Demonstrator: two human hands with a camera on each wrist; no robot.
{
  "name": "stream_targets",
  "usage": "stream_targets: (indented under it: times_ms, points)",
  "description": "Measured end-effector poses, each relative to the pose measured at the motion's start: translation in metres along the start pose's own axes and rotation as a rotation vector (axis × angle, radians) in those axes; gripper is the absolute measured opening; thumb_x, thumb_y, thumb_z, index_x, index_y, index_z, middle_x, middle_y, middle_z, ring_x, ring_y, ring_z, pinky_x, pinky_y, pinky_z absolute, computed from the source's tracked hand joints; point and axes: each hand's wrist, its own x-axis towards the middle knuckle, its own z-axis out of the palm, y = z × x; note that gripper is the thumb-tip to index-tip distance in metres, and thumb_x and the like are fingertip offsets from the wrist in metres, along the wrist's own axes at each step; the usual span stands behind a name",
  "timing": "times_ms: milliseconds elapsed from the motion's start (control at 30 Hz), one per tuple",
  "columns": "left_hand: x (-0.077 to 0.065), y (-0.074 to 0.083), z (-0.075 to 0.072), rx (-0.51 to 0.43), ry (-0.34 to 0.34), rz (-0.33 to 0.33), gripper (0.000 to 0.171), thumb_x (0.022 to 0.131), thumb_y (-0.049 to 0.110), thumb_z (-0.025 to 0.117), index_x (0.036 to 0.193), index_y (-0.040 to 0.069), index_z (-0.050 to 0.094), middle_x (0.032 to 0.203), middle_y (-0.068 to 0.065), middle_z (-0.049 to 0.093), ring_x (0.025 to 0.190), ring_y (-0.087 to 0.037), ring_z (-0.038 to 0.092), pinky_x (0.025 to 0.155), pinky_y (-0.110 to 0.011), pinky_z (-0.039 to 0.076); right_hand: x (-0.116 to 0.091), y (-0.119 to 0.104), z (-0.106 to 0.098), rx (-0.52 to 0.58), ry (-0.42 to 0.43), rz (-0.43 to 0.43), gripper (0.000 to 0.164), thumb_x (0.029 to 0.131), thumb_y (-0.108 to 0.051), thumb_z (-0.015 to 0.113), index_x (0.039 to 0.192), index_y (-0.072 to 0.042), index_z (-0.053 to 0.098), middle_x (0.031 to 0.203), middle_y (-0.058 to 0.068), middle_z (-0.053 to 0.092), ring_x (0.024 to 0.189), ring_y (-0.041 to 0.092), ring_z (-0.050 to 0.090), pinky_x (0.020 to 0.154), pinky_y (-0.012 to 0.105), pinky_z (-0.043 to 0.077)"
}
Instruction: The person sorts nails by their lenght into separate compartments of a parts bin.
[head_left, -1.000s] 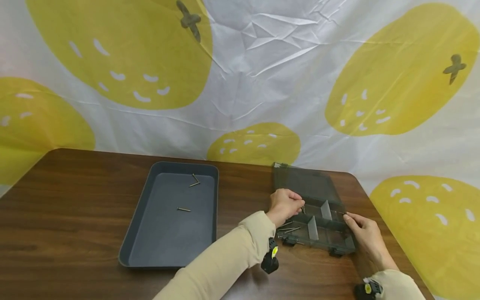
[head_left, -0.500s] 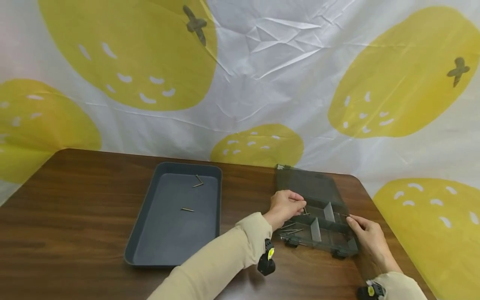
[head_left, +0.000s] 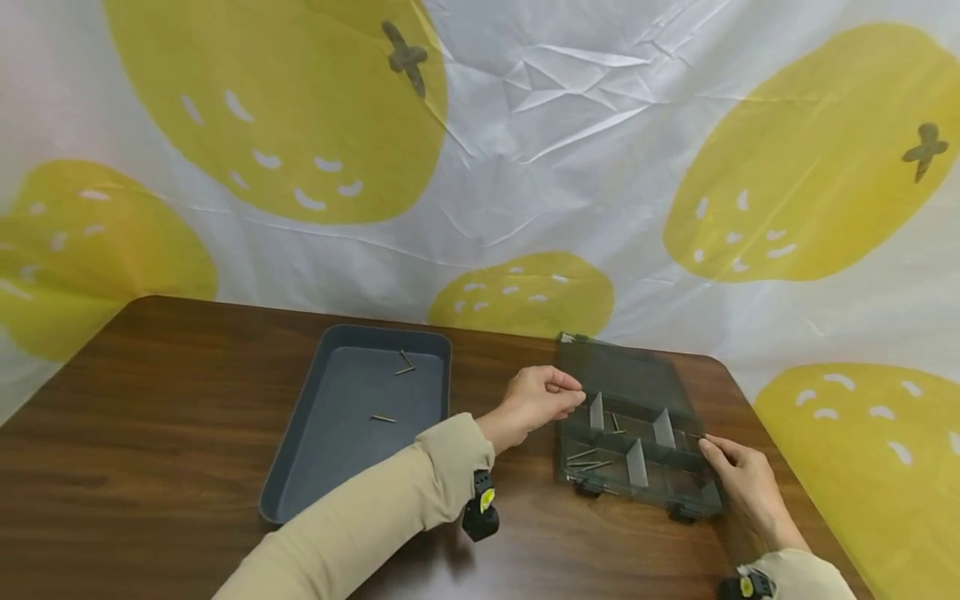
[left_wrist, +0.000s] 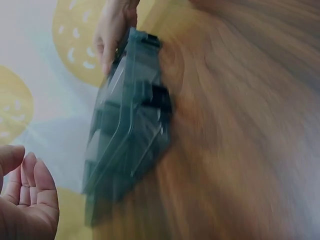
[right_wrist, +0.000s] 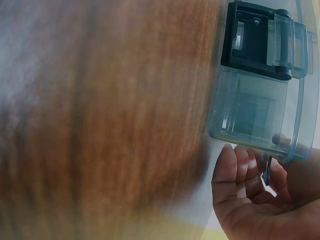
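A smoky clear compartment box (head_left: 637, 483) lies at the right with its lid (head_left: 622, 367) folded back. Slim brass-coloured fasteners, screws or nails, lie in its front-left compartment (head_left: 588, 461) and its back-middle one. My left hand (head_left: 536, 398) hovers just left of the box, and in the left wrist view its loosely bent fingers (left_wrist: 45, 187) hold nothing. At the box's right end, my right hand (head_left: 742, 475) grips the side wall between thumb and fingers. A small dark metal piece (right_wrist: 266, 169) shows by those fingers in the right wrist view; its kind is unclear.
A dark grey tray (head_left: 318, 400) stands left of the box, with a few more fasteners (head_left: 384, 418) in it. Both rest on a brown wooden table (head_left: 150, 417). A white cloth with yellow fruit prints (head_left: 517, 292) hangs behind the table's back edge.
My left hand has drawn back leftward from the box. Two fasteners formerly partly behind its fingers now show in the back-middle compartment. My right hand keeps its hold; the head view has shifted slightly.
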Motion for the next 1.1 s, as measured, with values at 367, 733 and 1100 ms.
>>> stream_targets:
  times_ms: [367,733,1100]
  points:
    - [-0.017,0.003,-0.067,0.106,0.039,0.036,0.018,0.084,0.009,0.069,0.098,-0.002,0.066,0.085,-0.012,0.068,0.064,-0.01,0.061,0.072,-0.035,0.055,-0.003,0.005,0.0,-0.016,0.015,-0.035,0.057,0.101,-0.034,0.038,0.129,0.015,0.046,0.129,0.034,0.047,0.12,0.049,0.045,0.091,0.055,0.042]
    - [-0.041,-0.008,-0.132,0.286,0.071,-0.037,0.02,0.087,0.016,0.067,0.103,0.005,0.066,0.09,-0.009,0.068,0.087,-0.033,0.064,0.077,-0.04,0.052,0.0,0.005,0.003,-0.016,0.025,-0.055,0.056,0.101,-0.033,0.039,0.128,0.015,0.047,0.127,0.033,0.049,0.118,0.046,0.047,0.09,0.052,0.043]
    - [-0.061,-0.022,-0.185,0.442,0.116,-0.034,0.019,0.085,0.013,0.067,0.099,0.0,0.066,0.085,-0.008,0.067,0.072,-0.015,0.063,0.065,-0.029,0.052,0.002,0.001,0.0,-0.013,0.003,-0.033,0.057,0.101,-0.034,0.038,0.13,0.015,0.045,0.129,0.035,0.046,0.118,0.051,0.044,0.091,0.056,0.042]
